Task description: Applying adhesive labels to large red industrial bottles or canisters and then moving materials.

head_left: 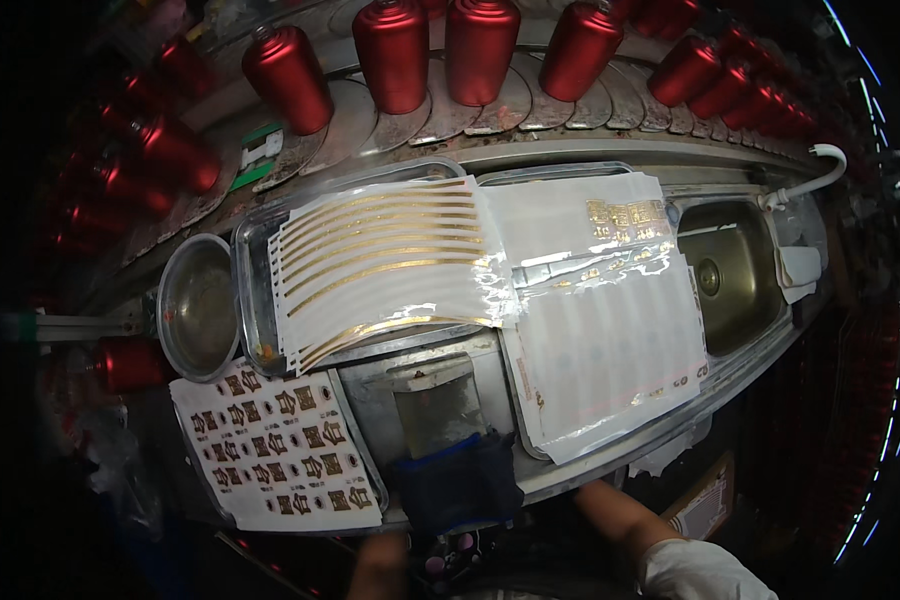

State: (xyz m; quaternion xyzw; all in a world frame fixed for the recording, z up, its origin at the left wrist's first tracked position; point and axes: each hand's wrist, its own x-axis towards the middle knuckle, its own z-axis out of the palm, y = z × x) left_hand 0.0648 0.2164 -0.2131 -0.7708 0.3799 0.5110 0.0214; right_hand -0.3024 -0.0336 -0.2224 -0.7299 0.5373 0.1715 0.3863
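Note:
My right forearm (620,515), in a white sleeve (705,572), reaches in from the lower right to the counter's front edge, where the hand is hidden. Part of my left arm (378,563) shows blurred at the lower edge; its fingers cannot be made out. Between the arms, a dark blue cloth (462,485) hangs over the counter's front edge. Behind it is a metal recess (440,405). White sheets with gold curved strips (380,240) lie over a metal tray (245,300). To their right are sheets with gold lettering shapes (600,340).
A sheet of brown-gold motifs (270,450) lies at front left, below a round metal bowl (200,305). A sink (720,275) with a white curved tap (825,165) is on the right. Red bottles (390,55) stand along a conveyor of overlapping plates (505,110) behind.

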